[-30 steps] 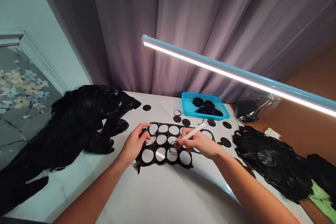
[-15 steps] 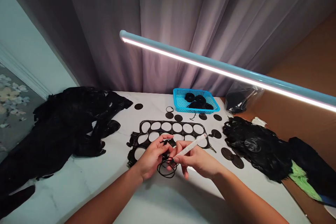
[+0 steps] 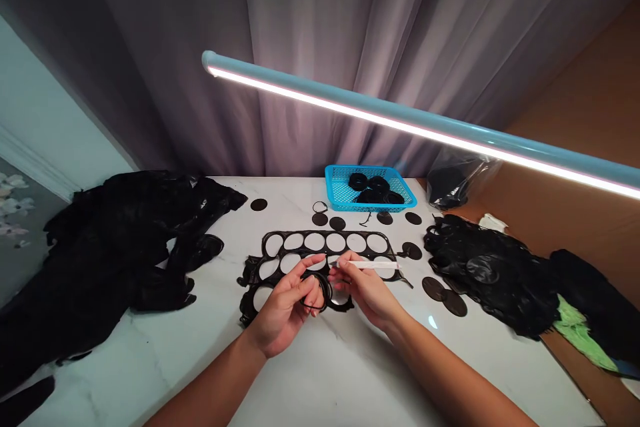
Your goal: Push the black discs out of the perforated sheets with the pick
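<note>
My left hand (image 3: 285, 303) is closed on a bundle of thin black rings (image 3: 327, 288), which loop around its fingers. My right hand (image 3: 370, 293) grips a slim white pen-like tool (image 3: 373, 265) with a dark tip, pointing left toward the left hand. The tool's exact kind is unclear. Beneath and beyond both hands lies a black sheet (image 3: 325, 249) with rows of round holes cut out, partly covered by the fingers.
A blue basket (image 3: 327, 190) holding black coils stands at the back. Black discs (image 3: 455, 303) are scattered around. Heaps of black material lie left (image 3: 110, 247) and right (image 3: 480, 273). A lit tube lamp (image 3: 350, 103) crosses above the white table (image 3: 320, 380).
My hands have drawn apart slightly. The black rings, which hung loose between them, now sit gathered at my left fingers. The white tool has tilted to nearly level.
</note>
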Tool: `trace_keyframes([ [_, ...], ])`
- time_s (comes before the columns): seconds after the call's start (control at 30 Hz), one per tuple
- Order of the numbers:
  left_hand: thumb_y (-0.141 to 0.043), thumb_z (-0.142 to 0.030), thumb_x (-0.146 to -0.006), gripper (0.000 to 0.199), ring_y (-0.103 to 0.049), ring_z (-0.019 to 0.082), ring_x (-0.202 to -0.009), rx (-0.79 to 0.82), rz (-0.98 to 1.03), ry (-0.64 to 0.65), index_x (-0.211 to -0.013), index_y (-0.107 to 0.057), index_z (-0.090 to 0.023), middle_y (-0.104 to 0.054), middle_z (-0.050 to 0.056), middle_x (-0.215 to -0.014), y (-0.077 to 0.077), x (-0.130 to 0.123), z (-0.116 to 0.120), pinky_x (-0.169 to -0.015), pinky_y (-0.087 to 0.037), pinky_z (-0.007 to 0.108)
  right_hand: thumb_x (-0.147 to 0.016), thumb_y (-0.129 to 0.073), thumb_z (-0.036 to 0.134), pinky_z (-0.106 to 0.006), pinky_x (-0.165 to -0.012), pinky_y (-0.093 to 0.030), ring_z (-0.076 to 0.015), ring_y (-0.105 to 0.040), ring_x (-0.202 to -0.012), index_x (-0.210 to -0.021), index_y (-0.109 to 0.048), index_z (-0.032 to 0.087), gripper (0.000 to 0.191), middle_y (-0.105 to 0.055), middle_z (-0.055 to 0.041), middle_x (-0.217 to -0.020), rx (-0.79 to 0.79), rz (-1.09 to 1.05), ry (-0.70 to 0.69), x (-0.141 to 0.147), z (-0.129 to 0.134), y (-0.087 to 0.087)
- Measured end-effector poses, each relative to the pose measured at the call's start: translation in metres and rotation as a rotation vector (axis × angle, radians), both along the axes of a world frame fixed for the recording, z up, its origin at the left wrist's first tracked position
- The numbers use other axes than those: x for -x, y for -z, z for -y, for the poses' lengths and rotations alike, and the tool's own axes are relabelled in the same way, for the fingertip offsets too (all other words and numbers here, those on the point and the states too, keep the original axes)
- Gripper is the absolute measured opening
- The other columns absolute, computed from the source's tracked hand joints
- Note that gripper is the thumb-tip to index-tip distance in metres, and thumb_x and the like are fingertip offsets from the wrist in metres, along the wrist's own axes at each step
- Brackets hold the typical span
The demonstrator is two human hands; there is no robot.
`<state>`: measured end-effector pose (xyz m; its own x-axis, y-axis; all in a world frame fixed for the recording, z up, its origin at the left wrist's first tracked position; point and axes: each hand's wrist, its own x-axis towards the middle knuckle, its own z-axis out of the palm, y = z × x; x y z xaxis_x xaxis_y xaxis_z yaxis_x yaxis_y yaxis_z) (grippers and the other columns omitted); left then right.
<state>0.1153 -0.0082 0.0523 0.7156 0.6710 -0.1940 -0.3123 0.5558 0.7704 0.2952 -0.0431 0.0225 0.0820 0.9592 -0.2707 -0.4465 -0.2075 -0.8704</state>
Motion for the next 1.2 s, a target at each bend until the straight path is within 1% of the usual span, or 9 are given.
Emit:
trace_keyframes([
  [0.13,-0.061,-0.033,-0.092,0.052,-0.043,0.013,-0.062,-0.029,-0.04,0.084,-0.139,-0.046,-0.02,-0.043,-0.004,-0.062,-0.003,0.0,0.001,-0.063,-0.034,0.027,-0.085,-0.06,0.058,-0.032,-0.074,-0.05,-0.0192,-0.067,-0.082,-0.11,-0.055,0.023,0.044,-0.069,-0.0052,-0.086,-0.027,-0.108,-0.108,0.015,0.001,0.003],
  [0.3,-0.062,-0.033,-0.091,0.048,-0.049,0.015,-0.072,-0.051,-0.183,-0.005,-0.137,-0.047,-0.024,-0.056,-0.001,-0.071,-0.004,0.006,-0.002,-0.073,-0.039,0.029,-0.086,-0.058,0.061,-0.032,-0.069,-0.051,-0.0177,-0.066,-0.074,-0.083,-0.049,0.02,0.041,-0.068,-0.0048,-0.082,-0.057,-0.204,-0.225,0.018,0.008,-0.01],
  [0.43,-0.062,-0.028,-0.091,0.038,-0.053,0.015,-0.079,0.071,-0.193,-0.045,-0.128,-0.055,-0.022,-0.059,0.001,-0.081,0.0,0.012,-0.007,-0.082,-0.04,0.031,-0.079,-0.074,0.044,-0.033,-0.08,-0.05,-0.0185,-0.066,-0.088,-0.078,-0.045,0.021,0.037,-0.069,-0.0055,-0.098,-0.023,-0.19,-0.217,0.01,0.012,-0.019],
  [0.53,-0.062,-0.022,-0.089,0.036,-0.054,0.015,-0.083,0.167,-0.201,-0.056,-0.125,-0.057,-0.019,-0.059,0.001,-0.078,0.003,0.014,-0.008,-0.088,-0.039,0.032,-0.072,-0.082,0.035,-0.032,-0.079,-0.047,-0.0176,-0.065,-0.085,-0.074,-0.041,0.021,0.044,-0.068,-0.0034,-0.094,-0.024,-0.196,-0.233,0.008,0.011,-0.018],
  [0.67,-0.064,-0.02,-0.088,0.039,-0.056,0.016,-0.082,0.237,-0.203,-0.007,-0.126,-0.056,-0.018,-0.058,0.001,-0.077,0.004,0.012,-0.007,-0.088,-0.04,0.033,-0.071,-0.083,0.036,-0.029,-0.071,-0.044,-0.0153,-0.063,-0.073,-0.072,-0.037,0.022,0.048,-0.066,-0.0001,-0.082,-0.034,-0.198,-0.252,0.01,0.009,-0.011],
  [0.8,-0.064,-0.026,-0.089,0.042,-0.058,0.016,-0.082,0.178,-0.212,0.092,-0.13,-0.052,-0.023,-0.06,0.001,-0.083,0.005,0.013,-0.004,-0.088,-0.041,0.035,-0.072,-0.081,0.04,-0.031,-0.07,-0.045,-0.0154,-0.061,-0.069,-0.072,-0.037,0.022,0.048,-0.065,0.0004,-0.076,-0.035,-0.172,-0.32,0.012,0.01,-0.005],
  [0.97,-0.065,-0.022,-0.089,0.042,-0.058,0.017,-0.096,0.105,-0.248,0.042,-0.13,-0.053,-0.025,-0.063,0.002,-0.096,0.008,0.015,-0.003,-0.099,-0.036,0.035,-0.068,-0.084,0.035,-0.027,-0.068,-0.043,-0.014,-0.06,-0.072,-0.068,-0.038,0.021,0.049,-0.064,0.0011,-0.078,0.004,-0.068,-0.201,0.008,0.012,-0.003],
  [1.07,-0.062,-0.021,-0.091,0.037,-0.059,0.021,-0.104,0.191,-0.172,0.009,-0.127,-0.055,-0.02,-0.064,0.008,-0.107,0.002,0.014,-0.005,-0.103,-0.036,0.04,-0.074,-0.08,0.033,-0.028,-0.072,-0.045,-0.014,-0.061,-0.073,-0.07,-0.041,0.021,0.041,-0.064,0.0011,-0.078,0.01,-0.108,-0.179,0.002,0.012,-0.007],
  [1.2,-0.047,-0.035,-0.099,0.039,-0.058,0.026,-0.112,0.351,-0.024,-0.021,-0.131,-0.053,-0.015,-0.061,0.015,-0.121,-0.008,0.011,-0.009,-0.105,-0.037,0.046,-0.083,-0.072,0.038,-0.033,-0.077,-0.049,-0.0169,-0.066,-0.079,-0.073,-0.045,0.021,0.033,-0.067,-0.0011,-0.082,0.043,-0.206,-0.139,-0.007,0.009,-0.01],
])
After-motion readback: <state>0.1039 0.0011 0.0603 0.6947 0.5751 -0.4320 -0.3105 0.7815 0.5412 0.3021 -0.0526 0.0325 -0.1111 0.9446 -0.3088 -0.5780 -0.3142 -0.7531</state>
